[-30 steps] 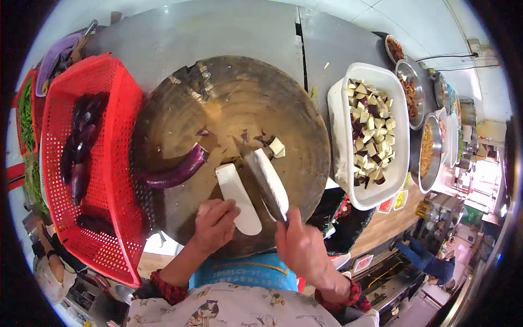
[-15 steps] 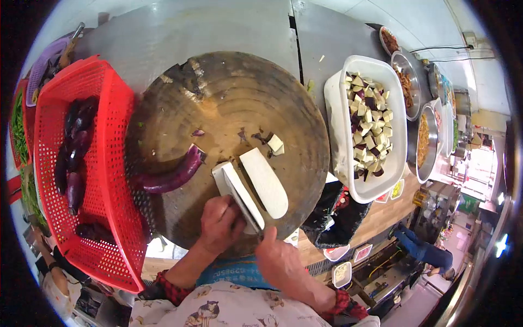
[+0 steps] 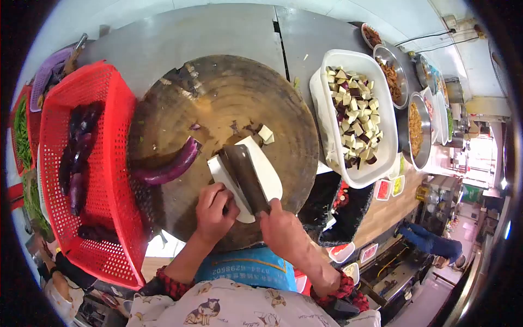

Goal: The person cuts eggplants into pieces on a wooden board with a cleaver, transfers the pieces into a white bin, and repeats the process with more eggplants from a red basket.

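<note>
My right hand (image 3: 284, 229) grips the handle of a cleaver (image 3: 243, 173); its broad dark blade lies tilted between two pale eggplant pieces and covers part of them. My left hand (image 3: 216, 212), fingers curled, holds the left eggplant piece (image 3: 227, 182) at its side. The right eggplant piece (image 3: 268, 170) lies against the blade's far side. All of this rests on a round wooden chopping block (image 3: 229, 92). A purple eggplant length (image 3: 173, 166) lies to the left, its cut end upward. Small cut chunks (image 3: 266, 134) sit behind the blade.
A red plastic basket (image 3: 117, 163) with whole eggplants (image 3: 81, 147) stands left of the block. To the right is a white tub (image 3: 318, 109) of eggplant cubes (image 3: 357, 117). Metal bowls (image 3: 417, 128) stand beyond it. A person (image 3: 430, 242) is at the lower right.
The cleaver has gone from upright at the left eggplant piece to leaning flat toward the right one. My left hand has shifted slightly; the whole view has turned a little.
</note>
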The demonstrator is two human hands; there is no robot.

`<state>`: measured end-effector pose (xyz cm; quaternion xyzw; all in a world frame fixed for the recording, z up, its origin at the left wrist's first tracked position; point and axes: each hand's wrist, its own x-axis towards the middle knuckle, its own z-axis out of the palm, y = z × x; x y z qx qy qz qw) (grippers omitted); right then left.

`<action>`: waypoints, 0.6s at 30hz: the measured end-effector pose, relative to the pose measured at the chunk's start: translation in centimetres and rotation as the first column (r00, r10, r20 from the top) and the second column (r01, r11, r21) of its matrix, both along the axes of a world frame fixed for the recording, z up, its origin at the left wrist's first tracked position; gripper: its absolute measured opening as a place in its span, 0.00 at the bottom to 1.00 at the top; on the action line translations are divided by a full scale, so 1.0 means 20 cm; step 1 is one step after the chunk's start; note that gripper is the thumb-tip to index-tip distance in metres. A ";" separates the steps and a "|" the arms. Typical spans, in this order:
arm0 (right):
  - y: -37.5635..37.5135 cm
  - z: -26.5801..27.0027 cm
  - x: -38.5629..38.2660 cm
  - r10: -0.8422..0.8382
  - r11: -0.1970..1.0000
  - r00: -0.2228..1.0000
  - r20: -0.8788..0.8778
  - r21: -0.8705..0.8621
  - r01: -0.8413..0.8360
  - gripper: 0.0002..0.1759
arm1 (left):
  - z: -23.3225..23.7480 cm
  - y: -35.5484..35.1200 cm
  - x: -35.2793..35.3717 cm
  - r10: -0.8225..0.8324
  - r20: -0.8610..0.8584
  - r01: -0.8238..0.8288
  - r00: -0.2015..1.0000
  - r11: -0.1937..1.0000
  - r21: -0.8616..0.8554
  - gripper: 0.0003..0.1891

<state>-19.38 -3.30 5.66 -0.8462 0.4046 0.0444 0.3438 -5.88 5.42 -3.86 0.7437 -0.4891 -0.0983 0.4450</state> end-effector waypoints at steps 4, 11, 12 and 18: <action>0.10 0.02 -0.05 -0.083 0.994 0.990 -0.117 0.064 0.091 0.13 | 0.02 0.01 0.01 -0.001 -0.027 0.002 1.000 1.000 0.003 0.15; 0.22 0.02 -0.07 -0.040 0.993 0.955 -0.293 0.093 0.071 0.13 | -0.02 0.01 -0.01 -0.006 -0.041 0.005 0.999 1.000 -0.024 0.14; 0.20 -0.01 -0.05 -0.063 0.991 0.960 -0.275 0.096 0.093 0.12 | -0.03 0.02 -0.01 0.009 -0.047 -0.010 0.999 1.000 -0.021 0.14; 0.14 0.06 -0.12 -0.106 0.989 0.990 -0.092 0.095 0.115 0.12 | 0.00 0.03 0.03 -0.020 -0.093 0.019 0.996 1.000 -0.009 0.14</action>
